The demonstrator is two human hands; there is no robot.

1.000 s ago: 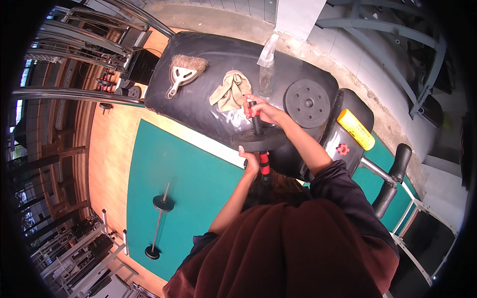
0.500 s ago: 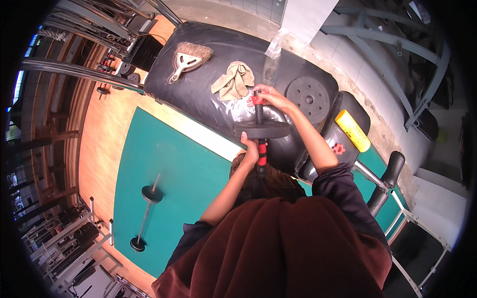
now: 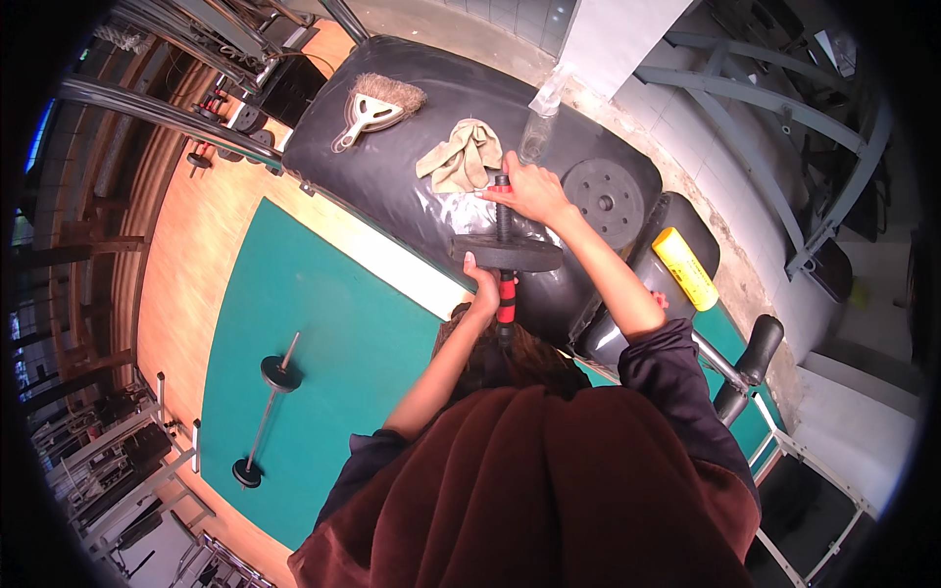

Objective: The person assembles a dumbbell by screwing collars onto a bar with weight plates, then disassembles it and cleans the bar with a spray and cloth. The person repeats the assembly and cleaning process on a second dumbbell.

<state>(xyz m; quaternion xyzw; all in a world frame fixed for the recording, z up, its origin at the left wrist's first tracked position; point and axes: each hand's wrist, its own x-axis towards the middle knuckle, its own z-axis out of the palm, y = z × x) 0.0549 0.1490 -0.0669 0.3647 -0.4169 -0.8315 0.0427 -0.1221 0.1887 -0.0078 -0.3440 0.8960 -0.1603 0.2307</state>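
Observation:
A dumbbell with a black weight plate point(image 3: 510, 254) is held over a black padded bench point(image 3: 382, 186). My left hand point(image 3: 482, 286) is closed on it below the plate, thumb against the plate, beside the red and black grip point(image 3: 506, 299). My right hand point(image 3: 534, 193) pinches the red collar nut point(image 3: 502, 184) on the bar's threaded far end, mostly covering it. A second plate point(image 3: 605, 201) lies flat on the bench to the right. Another red nut point(image 3: 661, 298) shows partly behind my right forearm.
On the bench lie a brush point(image 3: 377, 110), a crumpled beige cloth point(image 3: 461, 157) and a clear bottle point(image 3: 540, 120). A yellow cylinder point(image 3: 685, 269) sits at the right. A small barbell point(image 3: 265, 421) rests on the green mat point(image 3: 323, 392). Gym machines stand around.
My right hand has turned about the collar nut, and its back now covers more of it. My left hand keeps its hold on the dumbbell. The whole view has shifted slightly.

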